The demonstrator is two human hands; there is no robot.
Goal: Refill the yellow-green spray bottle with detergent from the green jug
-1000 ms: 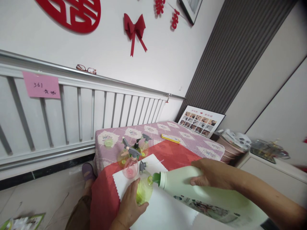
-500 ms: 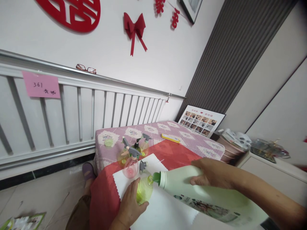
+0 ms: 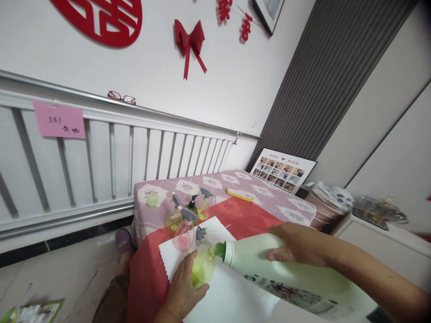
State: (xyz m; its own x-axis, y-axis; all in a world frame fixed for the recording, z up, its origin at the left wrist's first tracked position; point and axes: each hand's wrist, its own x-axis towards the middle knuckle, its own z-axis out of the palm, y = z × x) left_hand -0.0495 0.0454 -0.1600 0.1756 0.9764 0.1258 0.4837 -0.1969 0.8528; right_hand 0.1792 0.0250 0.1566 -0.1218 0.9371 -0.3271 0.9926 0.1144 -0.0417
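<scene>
My left hand [image 3: 186, 287] is wrapped round a small yellow-green clear bottle [image 3: 203, 268], which has no spray head on it. My right hand [image 3: 294, 244] grips a large pale green detergent jug [image 3: 266, 264] by its handle. The jug is tipped almost level, its green spout [image 3: 220, 250] right at the small bottle's mouth. A loose grey spray head [image 3: 201, 233] lies on the white sheet [image 3: 232, 291] just behind. Beside it stands a pink spray bottle [image 3: 183, 236] with a grey trigger top. Whether liquid is flowing I cannot make out.
More spray bottles [image 3: 204, 204] and a dark pump bottle [image 3: 191, 205] stand behind on a red cloth [image 3: 242, 215]. A yellow case [image 3: 239, 194] and a greenish cap [image 3: 152, 200] lie on the patterned tablecloth [image 3: 188, 185]. At the left runs a white radiator [image 3: 117, 148].
Both hands, the bottle and the jug hold nearly the same positions. The view has shifted very slightly.
</scene>
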